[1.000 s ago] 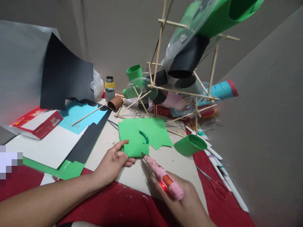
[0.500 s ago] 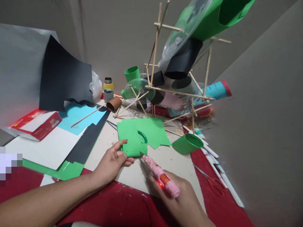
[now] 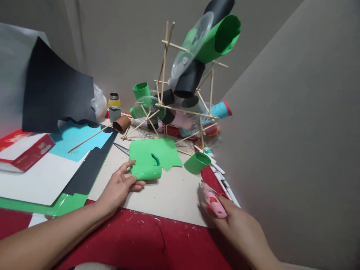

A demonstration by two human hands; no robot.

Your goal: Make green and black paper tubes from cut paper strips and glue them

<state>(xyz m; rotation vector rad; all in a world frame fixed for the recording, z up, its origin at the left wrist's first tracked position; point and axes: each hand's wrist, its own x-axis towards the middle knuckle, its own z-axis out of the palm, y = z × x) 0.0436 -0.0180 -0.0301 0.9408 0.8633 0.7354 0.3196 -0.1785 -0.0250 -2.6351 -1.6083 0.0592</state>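
My left hand (image 3: 118, 189) grips the left end of a rolled green foam sheet (image 3: 150, 173), thumb on top and fingers beneath. A clear, shiny line runs along the roll. Behind it lies a flat green sheet (image 3: 168, 150), with a curved dark-green piece (image 3: 155, 159) on top. In my right hand (image 3: 239, 227) is a pink glue gun (image 3: 215, 204), its nozzle pointing up and away, apart from the roll. A separate green tube (image 3: 197, 162) lies beyond the nozzle. Beside the flat sheet, grey blades (image 3: 121, 148) stick out.
A wooden-stick frame (image 3: 185, 110) with plastic discs and green and black tubes stands at the back. At left are a red box (image 3: 33, 153), blue paper (image 3: 87, 140) and a black sheet (image 3: 59, 90). White sticks (image 3: 225, 180) lie at right; a yellow bottle (image 3: 114, 100) stands behind.
My right hand has drawn the glue gun away from the green roll, to the right. A shiny line now shows along the roll. The view has shifted, so everything sits further left.
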